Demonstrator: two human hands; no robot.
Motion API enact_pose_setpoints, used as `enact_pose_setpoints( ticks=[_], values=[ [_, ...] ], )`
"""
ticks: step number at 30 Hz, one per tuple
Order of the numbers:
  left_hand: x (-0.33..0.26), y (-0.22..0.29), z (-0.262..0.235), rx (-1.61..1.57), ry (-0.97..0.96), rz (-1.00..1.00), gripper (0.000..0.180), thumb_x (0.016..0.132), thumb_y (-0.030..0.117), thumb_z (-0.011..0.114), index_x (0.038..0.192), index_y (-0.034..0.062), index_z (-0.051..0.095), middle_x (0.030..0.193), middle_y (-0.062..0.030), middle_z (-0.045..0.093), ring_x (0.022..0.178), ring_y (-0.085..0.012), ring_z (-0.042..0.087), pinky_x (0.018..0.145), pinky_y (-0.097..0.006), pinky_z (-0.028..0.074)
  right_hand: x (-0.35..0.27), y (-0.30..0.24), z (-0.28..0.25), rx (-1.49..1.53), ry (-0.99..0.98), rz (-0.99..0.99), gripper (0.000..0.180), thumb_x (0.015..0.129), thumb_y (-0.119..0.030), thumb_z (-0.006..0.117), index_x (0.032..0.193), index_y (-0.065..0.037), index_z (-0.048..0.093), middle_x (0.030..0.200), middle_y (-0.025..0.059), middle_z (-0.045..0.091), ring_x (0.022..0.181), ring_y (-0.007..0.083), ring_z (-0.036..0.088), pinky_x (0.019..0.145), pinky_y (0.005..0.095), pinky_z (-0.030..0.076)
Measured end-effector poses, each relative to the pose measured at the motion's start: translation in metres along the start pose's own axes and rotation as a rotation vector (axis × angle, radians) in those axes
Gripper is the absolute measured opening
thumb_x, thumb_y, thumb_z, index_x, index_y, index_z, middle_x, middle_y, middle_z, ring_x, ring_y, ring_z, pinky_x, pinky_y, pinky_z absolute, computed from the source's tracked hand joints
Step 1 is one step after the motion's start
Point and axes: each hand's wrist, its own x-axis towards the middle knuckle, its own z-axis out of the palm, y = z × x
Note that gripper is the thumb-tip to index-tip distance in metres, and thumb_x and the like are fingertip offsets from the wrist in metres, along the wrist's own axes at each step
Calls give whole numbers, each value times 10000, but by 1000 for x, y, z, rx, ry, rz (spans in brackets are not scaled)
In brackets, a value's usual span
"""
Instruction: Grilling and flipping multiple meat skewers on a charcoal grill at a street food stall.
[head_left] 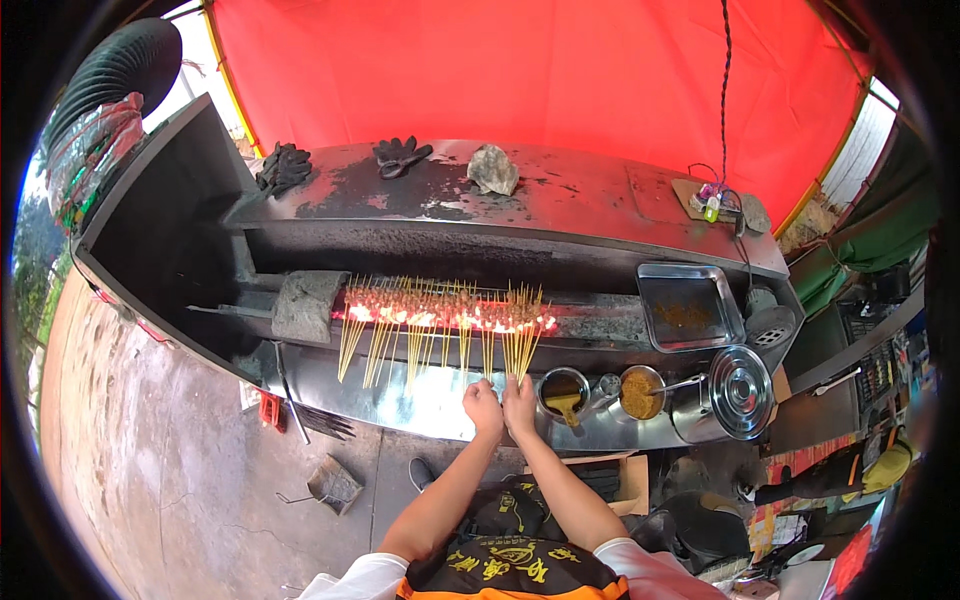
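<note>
A row of meat skewers (430, 303) lies across a long metal grill (600, 325) over glowing coals and flames, thin wooden ends pointing toward me. At the right end of the row, my right hand (520, 406) is closed round the ends of a bundle of skewers (518, 350). Close beside it, almost touching, my left hand (483, 408) is closed at the lower ends of a few neighbouring skewers (487, 352). The fingertips of both hands are partly hidden. Several other skewers fan out to the left, their ends over the shiny front ledge (425, 400).
Right of my hands stand a sauce pot with a brush (563, 392), a spice bowl (641, 392) and a round lid (740, 390). A metal tray (690, 305) sits behind them. Black gloves (400, 155) and a stone (492, 170) lie on the back ledge. A dustpan-like scoop (334, 485) is on the floor.
</note>
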Motion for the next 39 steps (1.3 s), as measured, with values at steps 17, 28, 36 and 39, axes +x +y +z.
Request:
enact_pose_setpoints(
  ticks=[17,28,36,39],
  values=[
    [-25,5,1,-229,-124,-627,335,853,373,623,806,44,583,744,-47,590,602,-151,523,573,-293,441,5,17,-19,27,176,-152,248,908,-231,525,817,-1,499,686,114,566,619,221,545,586,368,423],
    [-29,13,16,-611,-271,-853,301,857,352,617,892,64,537,889,-91,590,836,-178,576,754,-288,498,30,38,-42,14,130,-148,252,923,-250,514,857,-9,548,705,98,567,603,154,554,555,326,435],
    [-29,15,4,-611,-169,-773,213,901,321,561,912,111,535,745,10,522,587,-107,471,485,-244,394,0,-16,-42,459,-14,305,231,934,-297,520,883,-72,510,663,20,492,405,86,388,348,229,297],
    [-32,14,3,-566,-195,-745,200,942,299,492,952,103,528,726,18,494,562,-94,427,478,-241,354,8,0,-39,408,25,242,216,931,-271,523,857,-67,522,649,0,460,465,68,385,407,237,311]
  ],
)
